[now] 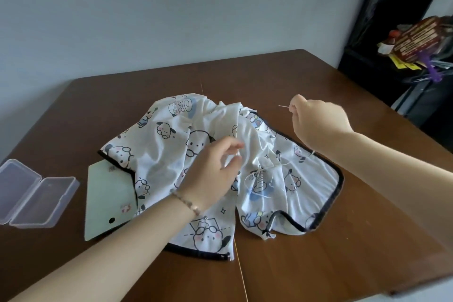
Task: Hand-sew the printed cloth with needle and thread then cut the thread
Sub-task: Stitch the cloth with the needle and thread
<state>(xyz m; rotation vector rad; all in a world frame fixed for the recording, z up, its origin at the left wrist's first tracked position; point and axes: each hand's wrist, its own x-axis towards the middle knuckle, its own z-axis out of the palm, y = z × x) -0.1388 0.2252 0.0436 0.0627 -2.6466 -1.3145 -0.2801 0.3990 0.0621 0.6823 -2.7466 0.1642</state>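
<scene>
A white cloth (166, 154) printed with cartoon dogs and edged in black lies crumpled in the middle of the brown table (306, 252). My left hand (210, 176) rests on the cloth's middle, its fingers bent over a raised fold. My right hand (318, 122) is lifted above the cloth's right side and pinches a thin needle (284, 106) that points left. White thread (277, 167) runs from under that hand down to a loose tangle on the cloth.
An open clear plastic case (34, 198) lies at the table's left edge. A pale green card (107, 201) sits partly under the cloth's left side. A dark shelf with clutter (411, 44) stands beyond the table's far right corner.
</scene>
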